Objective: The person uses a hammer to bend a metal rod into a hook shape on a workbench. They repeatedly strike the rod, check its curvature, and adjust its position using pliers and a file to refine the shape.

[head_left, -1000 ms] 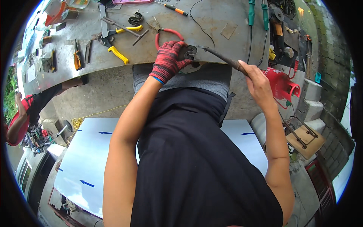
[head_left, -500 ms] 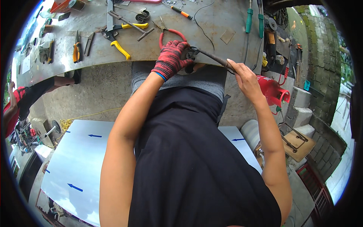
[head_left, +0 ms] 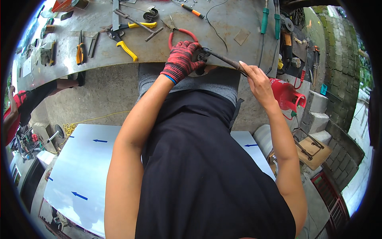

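Observation:
My left hand (head_left: 181,61), in a red and black knit glove, is closed around a dark curved metal piece (head_left: 203,55) at the table's near edge. Its fingers hide part of that piece. My bare right hand (head_left: 259,83) grips the near end of a long dark metal bar (head_left: 226,60). The bar slants up and left, and its far end meets the curved piece. Just beyond the glove lie red-handled pliers (head_left: 183,32), jaws pointing away. A similar curved metal piece (head_left: 151,15) rests farther back.
Yellow-handled snips (head_left: 127,49), a T-shaped metal bar (head_left: 137,24), orange-handled pliers (head_left: 81,53) and a screwdriver (head_left: 193,11) lie on the metal table (head_left: 223,24). Green-handled cable tools (head_left: 265,22) hang at right, above a red gas cylinder (head_left: 284,93). Another person's leg (head_left: 65,84) shows at left.
The view has shifted slightly. Both hands keep their grip, and the bar and the curved piece hold almost the same position.

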A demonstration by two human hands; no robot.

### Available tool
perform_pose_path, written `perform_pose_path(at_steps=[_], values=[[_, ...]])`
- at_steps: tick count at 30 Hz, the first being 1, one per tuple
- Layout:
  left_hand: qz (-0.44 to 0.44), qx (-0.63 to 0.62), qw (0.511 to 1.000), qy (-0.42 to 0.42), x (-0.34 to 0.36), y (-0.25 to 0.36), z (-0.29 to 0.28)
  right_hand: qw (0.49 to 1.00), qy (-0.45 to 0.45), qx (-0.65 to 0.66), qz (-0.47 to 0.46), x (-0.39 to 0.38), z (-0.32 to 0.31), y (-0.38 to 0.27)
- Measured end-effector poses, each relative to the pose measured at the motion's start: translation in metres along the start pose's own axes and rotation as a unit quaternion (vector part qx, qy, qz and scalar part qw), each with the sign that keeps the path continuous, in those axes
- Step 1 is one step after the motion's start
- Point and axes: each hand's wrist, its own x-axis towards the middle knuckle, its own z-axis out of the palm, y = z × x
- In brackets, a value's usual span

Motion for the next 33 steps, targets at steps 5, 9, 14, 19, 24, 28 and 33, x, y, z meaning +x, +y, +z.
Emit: perform_pose_path(at_steps=[5,9,14,19,24,28,33], values=[[-0.006,0.006,1.000,0.002,0.001,0.001,0.001,1.000,0.003,0.015,0.009,-0.003,0.004,0.003],[-0.001,-0.002,1.000,0.012,0.000,-0.001,0.002,0.999,-0.002,0.039,0.018,-0.002,-0.001,-0.001],[-0.004,0.006,1.000,-0.002,0.000,0.001,-0.001,0.998,0.000,0.050,0.025,-0.004,-0.002,0.001],[0.000,0.006,1.000,0.001,0.000,0.001,-0.001,0.999,-0.007,0.045,0.020,-0.003,-0.001,0.003],[0.000,0.012,1.000,0.001,0.000,0.002,-0.002,0.999,-0.008,0.041,0.023,-0.003,0.001,0.003],[-0.002,0.007,1.000,0.001,0.000,0.000,0.000,0.999,-0.004,0.037,0.020,-0.004,0.005,0.005],[-0.002,0.011,1.000,0.003,0.000,0.002,-0.001,0.999,0.008,0.031,0.021,-0.006,0.010,0.004]])
